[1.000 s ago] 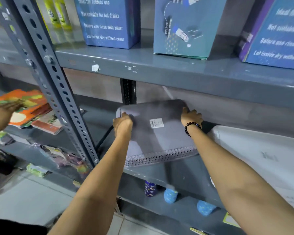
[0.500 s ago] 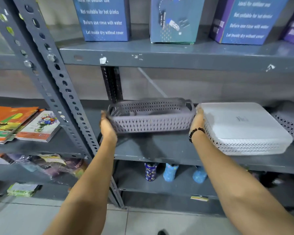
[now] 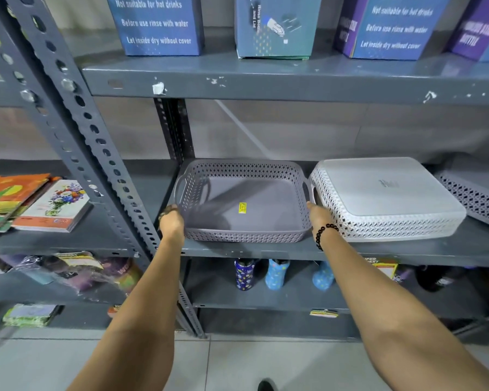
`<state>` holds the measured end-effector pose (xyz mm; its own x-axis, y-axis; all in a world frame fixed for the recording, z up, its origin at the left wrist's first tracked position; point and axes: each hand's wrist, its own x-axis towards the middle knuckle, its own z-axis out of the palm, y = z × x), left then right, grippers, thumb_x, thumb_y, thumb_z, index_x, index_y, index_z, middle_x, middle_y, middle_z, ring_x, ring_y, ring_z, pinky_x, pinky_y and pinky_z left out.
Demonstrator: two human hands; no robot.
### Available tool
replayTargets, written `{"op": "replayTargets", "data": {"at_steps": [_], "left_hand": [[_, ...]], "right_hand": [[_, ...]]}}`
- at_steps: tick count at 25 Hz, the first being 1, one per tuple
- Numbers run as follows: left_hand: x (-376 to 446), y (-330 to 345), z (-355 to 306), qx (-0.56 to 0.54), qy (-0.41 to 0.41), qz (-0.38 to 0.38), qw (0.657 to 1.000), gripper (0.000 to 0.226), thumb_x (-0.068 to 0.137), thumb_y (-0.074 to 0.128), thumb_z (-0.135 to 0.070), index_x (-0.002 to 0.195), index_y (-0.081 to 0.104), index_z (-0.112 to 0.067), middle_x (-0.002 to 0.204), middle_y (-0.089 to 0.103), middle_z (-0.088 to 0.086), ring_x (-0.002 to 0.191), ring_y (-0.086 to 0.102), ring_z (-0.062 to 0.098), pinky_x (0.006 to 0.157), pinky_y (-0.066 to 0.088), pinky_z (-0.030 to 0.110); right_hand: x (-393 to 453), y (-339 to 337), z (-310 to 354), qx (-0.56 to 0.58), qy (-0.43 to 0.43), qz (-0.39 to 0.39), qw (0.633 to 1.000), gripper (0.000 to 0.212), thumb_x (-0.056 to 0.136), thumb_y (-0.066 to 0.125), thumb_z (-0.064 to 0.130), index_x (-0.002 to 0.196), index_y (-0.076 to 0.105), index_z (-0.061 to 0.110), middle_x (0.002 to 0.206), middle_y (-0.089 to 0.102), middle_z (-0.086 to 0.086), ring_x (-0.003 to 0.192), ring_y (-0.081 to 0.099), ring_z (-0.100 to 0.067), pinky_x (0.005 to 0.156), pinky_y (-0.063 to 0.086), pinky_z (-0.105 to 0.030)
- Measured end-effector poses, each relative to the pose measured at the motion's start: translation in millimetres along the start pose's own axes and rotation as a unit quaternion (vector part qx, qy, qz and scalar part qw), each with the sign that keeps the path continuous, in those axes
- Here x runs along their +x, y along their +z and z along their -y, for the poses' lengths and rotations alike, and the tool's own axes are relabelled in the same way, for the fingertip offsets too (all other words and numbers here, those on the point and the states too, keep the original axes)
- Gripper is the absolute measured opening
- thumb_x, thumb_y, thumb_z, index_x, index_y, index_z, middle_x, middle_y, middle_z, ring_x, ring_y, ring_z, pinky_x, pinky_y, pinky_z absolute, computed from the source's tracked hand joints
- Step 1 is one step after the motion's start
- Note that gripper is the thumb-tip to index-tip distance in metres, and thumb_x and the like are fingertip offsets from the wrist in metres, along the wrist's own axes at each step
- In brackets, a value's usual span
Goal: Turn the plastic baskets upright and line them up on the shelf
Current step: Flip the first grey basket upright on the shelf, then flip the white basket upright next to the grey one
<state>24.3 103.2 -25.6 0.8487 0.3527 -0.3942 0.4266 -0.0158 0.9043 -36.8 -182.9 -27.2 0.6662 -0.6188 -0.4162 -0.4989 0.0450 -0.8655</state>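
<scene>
A grey plastic basket sits upright on the middle shelf, open side up, with a yellow sticker on its floor. My left hand grips its front-left corner. My right hand, with a black bead bracelet on the wrist, holds its front-right corner. Right beside it lies a white basket, upside down. Further right, a second grey basket also lies upside down, cut off by the frame edge.
Blue printed boxes stand on the shelf above. A perforated steel upright runs diagonally at left, with books beyond it. Patterned bottles stand on the shelf below. Tiled floor lies underneath.
The grey basket went from bottom-up in my hands to upright, then came down onto the shelf next to the white basket. Both hands stayed at its corners.
</scene>
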Motion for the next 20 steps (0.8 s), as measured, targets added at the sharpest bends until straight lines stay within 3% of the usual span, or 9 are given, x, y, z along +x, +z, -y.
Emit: {"op": "replayTargets", "data": {"at_steps": [3, 5, 7, 11, 13, 16, 20], "left_hand": [[-3, -2, -3, 0.069, 0.007, -0.021, 0.997, 0.038, 0.099, 0.032, -0.009, 0.13, 0.052, 0.002, 0.135, 0.055, 0.022, 0.124, 0.052, 0.035, 0.102, 0.043, 0.041], [-14, 2, -6, 0.096, 0.045, -0.084, 0.991, 0.037, 0.097, 0.031, -0.005, 0.126, 0.054, 0.0, 0.127, 0.059, 0.018, 0.116, 0.057, 0.034, 0.094, 0.047, 0.04], [-26, 9, -10, 0.117, 0.105, -0.122, 0.98, 0.037, 0.097, 0.033, -0.008, 0.127, 0.053, -0.001, 0.122, 0.062, 0.023, 0.11, 0.06, 0.037, 0.091, 0.049, 0.042], [-46, 45, -24, 0.171, 0.198, -0.105, 0.959, 0.035, 0.099, 0.037, -0.014, 0.127, 0.05, 0.0, 0.125, 0.06, 0.024, 0.115, 0.058, 0.038, 0.096, 0.045, 0.044], [-60, 74, -31, 0.175, 0.235, -0.069, 0.953, 0.035, 0.099, 0.037, -0.014, 0.128, 0.049, 0.002, 0.128, 0.058, 0.024, 0.118, 0.055, 0.037, 0.097, 0.043, 0.043], [-86, 134, -39, 0.169, 0.267, 0.0, 0.949, 0.033, 0.1, 0.037, -0.015, 0.124, 0.049, 0.004, 0.124, 0.059, 0.024, 0.114, 0.057, 0.038, 0.091, 0.044, 0.041], [-127, 229, -44, 0.175, 0.303, 0.092, 0.932, 0.033, 0.099, 0.037, -0.017, 0.12, 0.052, 0.003, 0.117, 0.062, 0.028, 0.107, 0.059, 0.041, 0.085, 0.046, 0.043]], "right_hand": [[-1, 0, 1, -0.039, -0.027, -0.001, 0.999, 0.029, 0.096, 0.041, 0.022, 0.103, 0.06, 0.002, 0.095, 0.053, -0.018, 0.089, 0.05, -0.025, 0.076, 0.037, -0.031], [-2, 1, 1, -0.056, -0.069, -0.01, 0.996, 0.023, 0.096, 0.04, 0.018, 0.092, 0.057, 0.004, 0.086, 0.052, -0.014, 0.085, 0.047, -0.022, 0.069, 0.037, -0.028], [-4, 0, 5, -0.084, -0.133, -0.046, 0.986, 0.022, 0.095, 0.04, 0.014, 0.092, 0.059, 0.002, 0.083, 0.052, -0.013, 0.086, 0.049, -0.024, 0.071, 0.041, -0.031], [-7, -10, 22, -0.105, -0.225, -0.071, 0.966, 0.025, 0.094, 0.04, 0.011, 0.077, 0.052, 0.025, 0.073, 0.046, 0.004, 0.073, 0.046, -0.017, 0.074, 0.039, -0.029], [-10, -22, 30, -0.11, -0.247, -0.077, 0.96, 0.02, 0.094, 0.041, 0.01, 0.101, 0.06, 0.014, 0.089, 0.06, -0.013, 0.086, 0.056, -0.026, 0.083, 0.045, -0.031], [-1, -55, 36, -0.124, -0.253, -0.097, 0.955, 0.042, 0.096, 0.041, 0.012, 0.136, 0.045, 0.002, 0.131, 0.057, -0.022, 0.121, 0.053, -0.034, 0.104, 0.041, -0.036], [31, -118, 36, -0.149, -0.254, -0.142, 0.945, 0.044, 0.097, 0.04, 0.012, 0.14, 0.041, 0.002, 0.127, 0.059, -0.023, 0.118, 0.055, -0.035, 0.101, 0.043, -0.037]]}}
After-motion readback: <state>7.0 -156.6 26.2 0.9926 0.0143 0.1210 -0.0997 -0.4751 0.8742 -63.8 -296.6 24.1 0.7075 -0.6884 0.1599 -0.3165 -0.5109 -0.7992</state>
